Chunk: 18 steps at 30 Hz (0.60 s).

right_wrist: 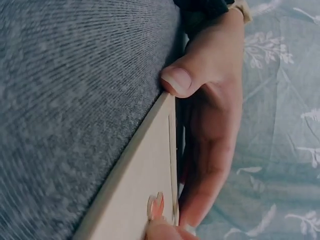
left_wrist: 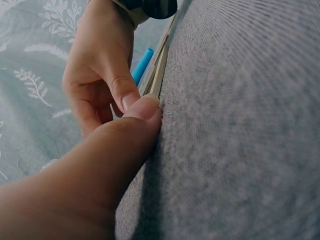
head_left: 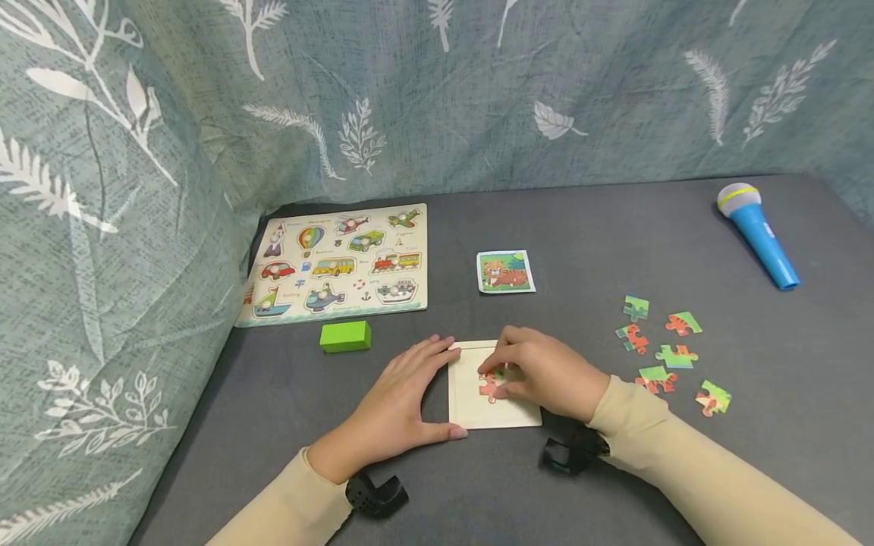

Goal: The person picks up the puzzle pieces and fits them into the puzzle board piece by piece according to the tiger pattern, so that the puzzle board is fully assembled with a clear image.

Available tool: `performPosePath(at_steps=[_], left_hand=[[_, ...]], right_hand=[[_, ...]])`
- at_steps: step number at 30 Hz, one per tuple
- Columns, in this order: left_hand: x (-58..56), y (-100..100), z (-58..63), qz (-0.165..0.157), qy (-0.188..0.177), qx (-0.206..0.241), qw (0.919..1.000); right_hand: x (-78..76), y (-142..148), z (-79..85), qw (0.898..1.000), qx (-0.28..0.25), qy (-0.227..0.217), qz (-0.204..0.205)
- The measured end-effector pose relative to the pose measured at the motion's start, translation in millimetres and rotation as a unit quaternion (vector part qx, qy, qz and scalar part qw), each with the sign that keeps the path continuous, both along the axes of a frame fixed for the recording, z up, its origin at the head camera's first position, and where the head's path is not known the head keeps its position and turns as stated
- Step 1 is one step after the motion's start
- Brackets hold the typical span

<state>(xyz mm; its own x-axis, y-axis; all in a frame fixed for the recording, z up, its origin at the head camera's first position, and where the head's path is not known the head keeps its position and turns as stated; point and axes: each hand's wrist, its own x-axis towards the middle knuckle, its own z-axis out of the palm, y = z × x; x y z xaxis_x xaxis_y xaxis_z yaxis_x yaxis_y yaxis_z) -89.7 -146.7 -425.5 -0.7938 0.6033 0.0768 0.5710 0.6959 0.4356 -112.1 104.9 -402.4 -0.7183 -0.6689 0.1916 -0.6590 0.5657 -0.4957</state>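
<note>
A pale wooden puzzle tray (head_left: pixel 471 413) with a raised rim lies flat on the table. My left hand (head_left: pixel 399 398) rests along its left side, fingers spread to the upper left corner and thumb touching the lower left one. Over the tray, my right hand (head_left: pixel 546 369) pinches a red and green jigsaw piece (head_left: pixel 488 388) with thumb and fingers. Part of that piece is hidden under the fingers; whether it touches the tray floor I cannot tell. In the right wrist view the piece (right_wrist: pixel 158 204) shows red beside a fingertip, and the left thumb (right_wrist: pixel 179 81) presses the tray's corner.
Several loose jigsaw pieces (head_left: pixel 676 356) lie to the right. Behind the tray is a tiger picture card (head_left: pixel 505 271). At the left are a vehicle peg board (head_left: pixel 341 262) and a green block (head_left: pixel 345 337). A blue toy microphone (head_left: pixel 761 239) lies far right, before a leaf-patterned curtain (head_left: pixel 464 91).
</note>
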Motion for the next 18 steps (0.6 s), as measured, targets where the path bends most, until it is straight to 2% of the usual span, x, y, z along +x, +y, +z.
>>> performPosePath(at_steps=[5,7,10,12,14,16,18], left_hand=[[0.2,-1.1,-0.5,-0.002,0.008,0.003,1.0],[0.3,-0.8,-0.6,-0.003,0.011,0.007,0.9999],[-0.2,0.4,-0.6,-0.005,0.011,0.012,0.9999],[-0.6,1.0,-0.4,-0.004,0.009,0.014,0.9999],[-1.1,1.3,-0.2,-0.002,0.007,0.013,0.9999],[-1.3,1.4,-0.1,0.001,0.007,0.011,0.9999],[-1.5,1.5,0.1,0.002,0.006,0.01,0.9999]], right_hand=[[-0.7,3.5,6.0,1.0,0.0,-0.001,0.01],[-1.9,10.8,15.5,1.0,0.015,0.006,-0.011],[-8.9,33.8,35.8,0.996,0.05,0.038,-0.07],[-16.2,55.9,47.4,0.987,0.082,0.06,-0.125],[-24.5,80.3,54.0,0.975,0.115,0.064,-0.179],[-32.2,103.0,55.5,0.961,0.155,0.036,-0.225],[-39.6,122.1,53.2,0.95,0.185,-0.015,-0.251]])
